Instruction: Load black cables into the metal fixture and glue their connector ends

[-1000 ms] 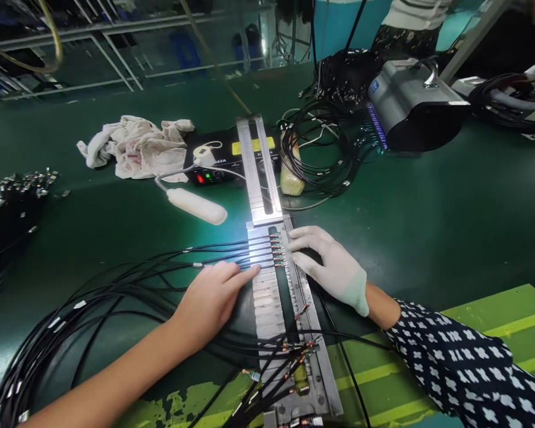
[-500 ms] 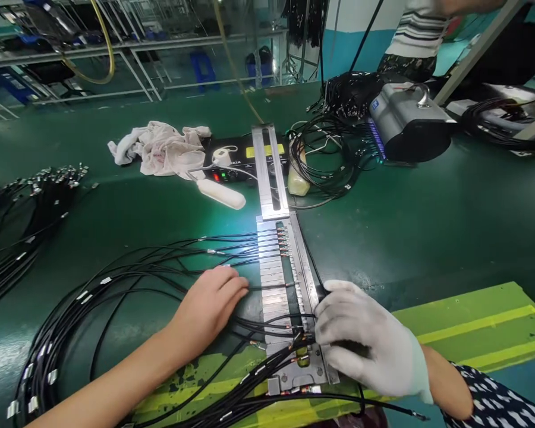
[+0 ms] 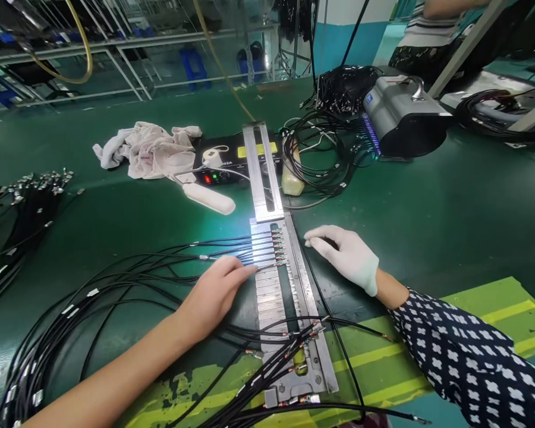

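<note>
My bare left hand (image 3: 218,288) is closed on a thin black cable at the left edge of a slotted metal fixture (image 3: 270,297). That cable's tip reaches into the slot, below several cables (image 3: 236,241) laid side by side across the fixture. In a white glove, my right hand (image 3: 345,255) is just right of the fixture's metal rail (image 3: 310,297), its thumb and fingertips drawn together. A black cord (image 3: 323,297) runs close by those fingertips; whether they hold anything is unclear. Loose cables with metal ends (image 3: 267,371) lie across the fixture's near end.
Behind the fixture stand a black control box (image 3: 232,172), a white cloth (image 3: 154,151) and a white wand-shaped piece (image 3: 209,199). A grey machine (image 3: 403,119) is at the back right, near coiled cables (image 3: 316,154). More cables (image 3: 31,220) lie left. A person (image 3: 428,35) stands behind.
My right hand has moved up and away from the cable bundle to the fixture's upper right side. My left hand has shifted up the fixture, bringing a cable beside the upper row.
</note>
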Tool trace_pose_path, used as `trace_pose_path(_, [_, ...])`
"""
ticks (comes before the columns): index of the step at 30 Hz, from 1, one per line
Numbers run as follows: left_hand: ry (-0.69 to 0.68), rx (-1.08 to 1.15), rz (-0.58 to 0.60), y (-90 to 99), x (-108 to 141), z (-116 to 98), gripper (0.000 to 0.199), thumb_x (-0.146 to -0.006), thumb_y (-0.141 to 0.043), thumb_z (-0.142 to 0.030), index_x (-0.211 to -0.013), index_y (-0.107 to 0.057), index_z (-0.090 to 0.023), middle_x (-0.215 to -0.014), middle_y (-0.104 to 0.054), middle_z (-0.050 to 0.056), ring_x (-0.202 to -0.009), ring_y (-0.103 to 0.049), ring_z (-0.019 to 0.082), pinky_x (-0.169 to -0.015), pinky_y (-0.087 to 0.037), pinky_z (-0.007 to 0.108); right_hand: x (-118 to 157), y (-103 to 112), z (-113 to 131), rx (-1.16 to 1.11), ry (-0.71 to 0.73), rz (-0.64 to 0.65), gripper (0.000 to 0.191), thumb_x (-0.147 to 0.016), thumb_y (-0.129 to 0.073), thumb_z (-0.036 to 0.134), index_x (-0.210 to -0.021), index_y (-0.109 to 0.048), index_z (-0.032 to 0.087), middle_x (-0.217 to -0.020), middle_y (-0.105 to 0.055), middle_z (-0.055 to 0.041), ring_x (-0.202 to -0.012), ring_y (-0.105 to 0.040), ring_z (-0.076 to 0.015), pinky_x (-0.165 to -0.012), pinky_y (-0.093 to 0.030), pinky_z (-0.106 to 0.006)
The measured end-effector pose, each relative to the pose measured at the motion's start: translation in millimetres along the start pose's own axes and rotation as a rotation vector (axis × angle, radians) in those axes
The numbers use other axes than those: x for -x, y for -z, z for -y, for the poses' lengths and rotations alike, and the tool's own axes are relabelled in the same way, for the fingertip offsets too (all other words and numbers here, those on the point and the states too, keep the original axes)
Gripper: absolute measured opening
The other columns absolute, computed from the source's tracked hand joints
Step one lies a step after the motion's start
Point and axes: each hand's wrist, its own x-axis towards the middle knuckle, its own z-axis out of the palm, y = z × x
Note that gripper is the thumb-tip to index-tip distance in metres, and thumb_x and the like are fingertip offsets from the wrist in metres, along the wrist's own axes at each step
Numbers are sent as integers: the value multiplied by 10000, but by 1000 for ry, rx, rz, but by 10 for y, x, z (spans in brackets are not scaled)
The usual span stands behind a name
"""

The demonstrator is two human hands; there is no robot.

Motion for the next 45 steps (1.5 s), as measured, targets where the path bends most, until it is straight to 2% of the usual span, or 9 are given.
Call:
trace_pose_path(10, [-121,-13,50,106,-186,133,345,-944,-383,-52,-1181,-583,-203,-979,-567,46,-883,-532,140,-757,-453,240,-8,14,8,15,23,31,164,-932,-519,255,-964,-679,263,-985,-706,36,-945,-626,-186,-897,-454,-365])
trace_pose_path(21, [-297,-196,81,61,-159,121,351,-933,-358,-19,-1251,-498,-65,-1002,-568,120,-914,-490,209,-819,-441,344,-24,13,-4,3,36,37,159,-935,-525,224,-948,-678,265,-969,-709,48,-932,-620,-178,-889,-436,-349])
trace_pose_path(27, [-214,-47,88,18,-129,156,342,-920,-393,2,-1215,-520,-118,-1023,-550,91,-907,-488,176,-782,-425,300,-30,12,-26,-11,42,39,154,-936,-528,223,-942,-677,265,-964,-709,50,-927,-619,-180,-885,-438,-357])
trace_pose_path(30, [-153,-141,60,6,-63,145,403,-914,-400,-2,-1254,-523,-182,-1045,-515,87,-920,-464,194,-775,-390,333,-27,11,-36,-16,43,36,147,-936,-539,224,-944,-681,262,-977,-709,46,-933,-621,-177,-893,-440,-353])
trace_pose_path(34, [-89,-282,50,-9,2,111,459,-922,-357,-17,-1288,-515,-245,-940,-478,62,-802,-419,186,-692,-322,324,-27,7,-48,-6,44,29,139,-933,-551,231,-958,-683,267,-988,-709,48,-945,-620,-180,-898,-441,-353])
trace_pose_path(36, [-59,-247,116,6,19,59,447,-947,-353,-56,-1334,-465,-250,-907,-500,47,-780,-425,180,-673,-301,315,-24,8,-44,1,40,30,141,-932,-548,235,-962,-683,267,-989,-709,45,-946,-621,-185,-893,-444,-356])
trace_pose_path(40, [107,-24,250,118,86,-188,360,-976,-413,-189,-1330,-403,-254,-928,-539,24,-850,-454,187,-782,-340,345,-9,12,-15,6,49,39,151,-931,-536,234,-957,-683,254,-987,-709,32,-939,-627,-189,-890,-450,-354])
trace_pose_path(43, [215,250,432,215,172,-399,209,-979,-437,-265,-1185,-456,-240,-966,-535,18,-882,-451,177,-780,-380,303,0,13,-1,12,51,42,161,-926,-527,235,-952,-685,245,-984,-710,19,-936,-629,-197,-888,-453,-358])
trace_pose_path(45, [257,347,502,250,213,-471,110,-985,-421,-266,-1057,-498,-234,-969,-536,13,-887,-457,169,-769,-394,283,3,12,-1,16,48,41,169,-925,-518,240,-951,-685,240,-978,-711,11,-936,-630,-204,-888,-454,-367])
